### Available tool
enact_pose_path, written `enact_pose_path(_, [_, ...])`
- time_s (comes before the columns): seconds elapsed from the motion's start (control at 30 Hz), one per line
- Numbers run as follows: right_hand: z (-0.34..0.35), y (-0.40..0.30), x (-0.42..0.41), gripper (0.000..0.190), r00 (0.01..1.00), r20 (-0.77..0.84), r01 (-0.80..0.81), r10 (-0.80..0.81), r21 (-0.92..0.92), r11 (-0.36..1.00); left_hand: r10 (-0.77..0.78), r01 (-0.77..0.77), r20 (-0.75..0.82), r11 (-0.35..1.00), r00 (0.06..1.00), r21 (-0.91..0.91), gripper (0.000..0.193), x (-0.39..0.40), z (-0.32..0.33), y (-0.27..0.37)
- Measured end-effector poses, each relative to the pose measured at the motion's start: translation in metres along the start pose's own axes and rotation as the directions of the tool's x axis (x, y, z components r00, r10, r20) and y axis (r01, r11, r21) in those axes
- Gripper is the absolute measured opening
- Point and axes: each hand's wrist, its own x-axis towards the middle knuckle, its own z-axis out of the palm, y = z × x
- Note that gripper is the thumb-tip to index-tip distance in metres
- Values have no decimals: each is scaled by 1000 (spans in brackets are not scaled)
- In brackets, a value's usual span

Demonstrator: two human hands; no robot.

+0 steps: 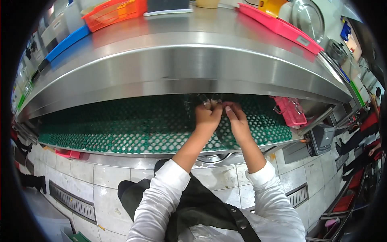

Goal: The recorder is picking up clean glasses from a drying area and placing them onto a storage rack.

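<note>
My left hand (208, 116) and my right hand (238, 119) are close together over the lower shelf, under the front edge of a stainless steel counter. Between them is a piece of thin clear plastic (222, 137), perhaps a bag, gripped at its upper part. Its faint edge curves down below my fingers, in front of the green perforated mat (145, 133) on the shelf. The left fist is curled tight around the plastic. On the right, thumb and fingers pinch it. Shade under the counter and blur hide the fingertips and the plastic's full shape.
The stainless steel counter (196, 63) overhangs the shelf. An orange basket (113, 13), a blue tray (68, 42) and a pink tray (281, 27) stand on it. A pink plastic basket (290, 110) sits at the shelf's right end. A grey bin (322, 137) stands beyond; people's legs show at both sides.
</note>
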Motion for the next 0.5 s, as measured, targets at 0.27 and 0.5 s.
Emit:
enact_pose_path(0.27, [-97,24,9,20,961,-124,-217,247,214,952,42,-36,78,997,996,-70,17,-26,110,-10])
enact_pose_path(0.5, [-128,36,32,42,895,-125,-333,428,450,829,169,-168,0,978,986,-120,13,-16,148,-12])
